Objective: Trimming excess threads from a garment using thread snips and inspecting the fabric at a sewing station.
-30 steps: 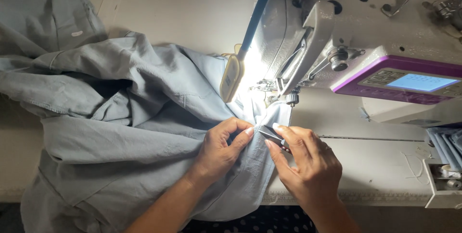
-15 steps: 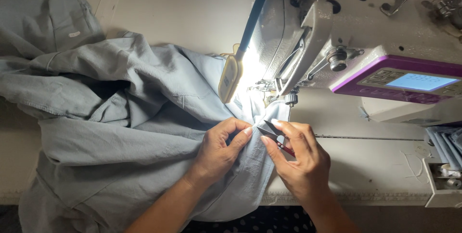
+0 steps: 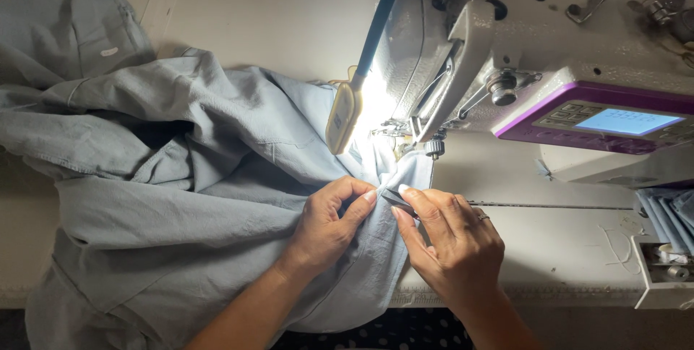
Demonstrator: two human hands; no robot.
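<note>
Pale and cream-coloured, the sewing table (image 3: 238, 24) ran under everything, with the white sewing machine (image 3: 549, 39) filling the span from twelve to three o'clock and its small lamp (image 3: 343, 117) glaring down on the needle area. Over the whole nine o'clock side spread the grey-blue garment (image 3: 181, 176), bunched in folds, one edge drawn up close to the presser foot.

At about six o'clock from the needle I had my left hand (image 3: 325, 227) curled down on the cloth, thumb and forefinger closed in a pinch on a fold of it. My right hand (image 3: 452, 245), just beside and nearly touching the left, had its fingers closed around a small dark metal tool (image 3: 397, 202), its tip aimed at the spot I pinched; whether it was snips or tweezers I could not tell.

As I judged it, the work stood at a small hand correction on the seam edge: the cloth lay just short of the needle, not fed under it, and the bulk of the garment waited unsewn at the left.

At four o'clock a tray (image 3: 661, 270) held bobbins and strips of blue fabric.
</note>
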